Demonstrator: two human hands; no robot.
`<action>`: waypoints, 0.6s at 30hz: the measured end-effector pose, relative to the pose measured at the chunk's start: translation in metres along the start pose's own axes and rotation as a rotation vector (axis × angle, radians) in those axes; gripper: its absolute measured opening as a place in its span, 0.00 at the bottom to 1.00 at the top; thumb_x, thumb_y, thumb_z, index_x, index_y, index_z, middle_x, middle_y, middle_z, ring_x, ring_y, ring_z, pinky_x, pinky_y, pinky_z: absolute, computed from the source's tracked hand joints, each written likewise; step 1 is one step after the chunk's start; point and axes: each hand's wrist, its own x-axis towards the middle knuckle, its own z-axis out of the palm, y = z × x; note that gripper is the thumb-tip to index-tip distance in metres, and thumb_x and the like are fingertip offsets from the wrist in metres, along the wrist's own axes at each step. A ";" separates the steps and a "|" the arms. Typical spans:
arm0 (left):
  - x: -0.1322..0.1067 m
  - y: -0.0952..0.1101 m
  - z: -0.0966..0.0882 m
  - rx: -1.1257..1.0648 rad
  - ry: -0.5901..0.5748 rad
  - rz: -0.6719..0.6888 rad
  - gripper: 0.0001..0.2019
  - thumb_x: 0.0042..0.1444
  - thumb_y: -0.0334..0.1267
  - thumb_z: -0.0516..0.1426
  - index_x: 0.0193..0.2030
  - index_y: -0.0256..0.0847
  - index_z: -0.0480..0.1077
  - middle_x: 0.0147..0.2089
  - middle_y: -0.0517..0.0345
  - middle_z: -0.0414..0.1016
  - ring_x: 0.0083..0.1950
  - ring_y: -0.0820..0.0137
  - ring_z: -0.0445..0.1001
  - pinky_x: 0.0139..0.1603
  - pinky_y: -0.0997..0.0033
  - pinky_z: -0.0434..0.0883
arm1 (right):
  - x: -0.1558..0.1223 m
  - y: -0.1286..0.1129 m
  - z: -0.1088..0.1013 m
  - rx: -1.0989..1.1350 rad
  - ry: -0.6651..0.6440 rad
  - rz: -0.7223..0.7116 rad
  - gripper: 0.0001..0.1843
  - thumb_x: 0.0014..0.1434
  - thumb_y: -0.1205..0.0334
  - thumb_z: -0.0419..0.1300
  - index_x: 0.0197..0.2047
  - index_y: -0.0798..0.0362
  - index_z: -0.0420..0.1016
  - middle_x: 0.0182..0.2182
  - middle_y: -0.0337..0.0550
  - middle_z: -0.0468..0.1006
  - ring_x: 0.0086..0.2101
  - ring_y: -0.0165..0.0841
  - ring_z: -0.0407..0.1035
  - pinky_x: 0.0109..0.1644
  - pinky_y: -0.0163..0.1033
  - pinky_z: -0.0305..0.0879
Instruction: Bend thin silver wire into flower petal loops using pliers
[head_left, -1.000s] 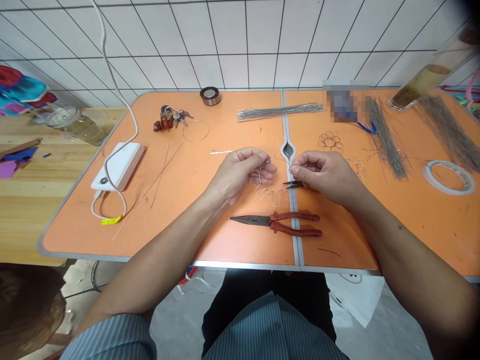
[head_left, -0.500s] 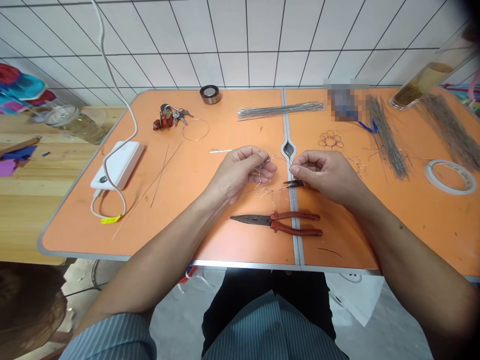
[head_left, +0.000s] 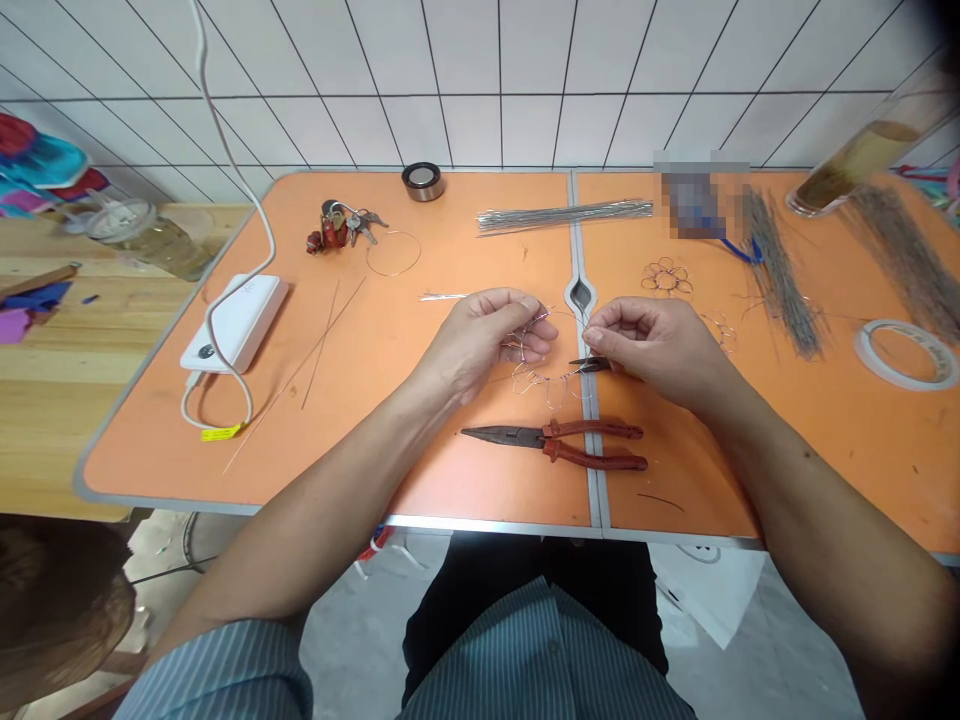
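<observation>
A thin wire ring with looped petals (head_left: 553, 382) hangs between my two hands above the orange table. My left hand (head_left: 499, 335) is closed on its left side, thumb against the fingers. On the other side my right hand (head_left: 652, 335) pinches the ring's thin wire end between thumb and forefinger. Dark pointed tool jaws (head_left: 589, 365) show under my right hand; the rest of that tool is hidden. Nearer my body lie long-nose pliers (head_left: 555, 440) with red handles, pointing left. Finished-looking wire flower (head_left: 666, 277) lies beyond my right hand, and another looped wire piece (head_left: 720, 332) is partly covered by it.
At the back lie a bundle of straight wires (head_left: 562, 215) and a tape roll (head_left: 423, 181). Keys (head_left: 352, 225) and a white power bank (head_left: 236, 325) with a cable are left. Rightward are more wire bundles (head_left: 784, 275), a white tape ring (head_left: 906, 355) and a glass (head_left: 855, 165).
The view has shifted slightly. Both hands keep almost the same pose around the looped wire ring, and the things on the table have not moved.
</observation>
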 end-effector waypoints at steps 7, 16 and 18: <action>0.001 -0.002 -0.001 0.015 0.010 0.005 0.09 0.64 0.40 0.67 0.36 0.37 0.78 0.36 0.51 0.86 0.31 0.72 0.82 0.36 0.73 0.80 | 0.001 0.002 0.000 -0.012 0.000 -0.016 0.12 0.59 0.52 0.75 0.33 0.48 0.80 0.25 0.37 0.74 0.25 0.29 0.64 0.29 0.39 0.62; 0.000 -0.001 -0.001 0.029 0.005 0.001 0.13 0.62 0.43 0.69 0.34 0.38 0.74 0.35 0.51 0.86 0.31 0.71 0.82 0.37 0.71 0.80 | 0.000 0.000 0.000 -0.019 -0.015 -0.014 0.10 0.60 0.55 0.73 0.32 0.49 0.80 0.25 0.37 0.74 0.25 0.29 0.63 0.29 0.39 0.59; 0.000 -0.001 -0.001 0.032 0.005 0.002 0.13 0.62 0.43 0.69 0.34 0.38 0.74 0.36 0.51 0.86 0.31 0.71 0.82 0.37 0.71 0.80 | -0.001 -0.001 0.000 -0.023 -0.011 -0.009 0.10 0.60 0.56 0.73 0.32 0.49 0.79 0.26 0.37 0.74 0.25 0.29 0.64 0.30 0.39 0.60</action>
